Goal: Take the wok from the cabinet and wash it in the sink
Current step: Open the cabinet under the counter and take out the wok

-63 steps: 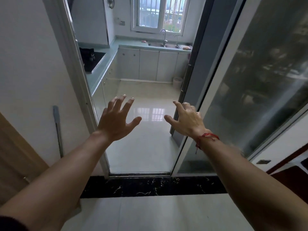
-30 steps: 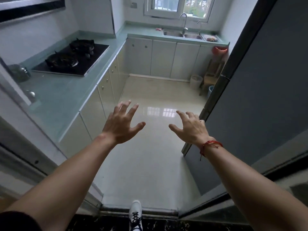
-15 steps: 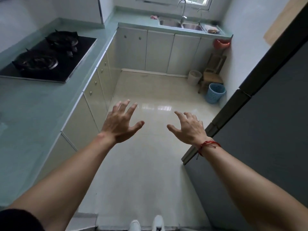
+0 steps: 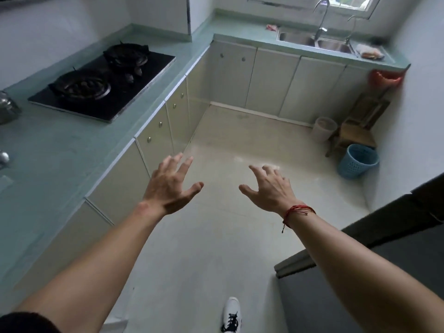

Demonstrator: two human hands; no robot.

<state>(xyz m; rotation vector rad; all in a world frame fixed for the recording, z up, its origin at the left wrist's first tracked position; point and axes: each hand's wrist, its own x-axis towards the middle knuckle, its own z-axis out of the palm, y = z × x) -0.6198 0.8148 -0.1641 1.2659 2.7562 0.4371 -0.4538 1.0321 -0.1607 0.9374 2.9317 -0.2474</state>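
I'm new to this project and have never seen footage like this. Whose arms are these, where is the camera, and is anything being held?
There is no machine here. A person wears a wide-angle camera on the head, so you look forward and down along their own arms. The left hand and the right hand are both spread open in the air above the floor and hold nothing. On the green counter to the left sits a black gas hob. At the far end, under the window, is the steel sink with its tap. Closed cabinet doors run below the counter. No wok is in view. A blue basket stands on the floor at the right.
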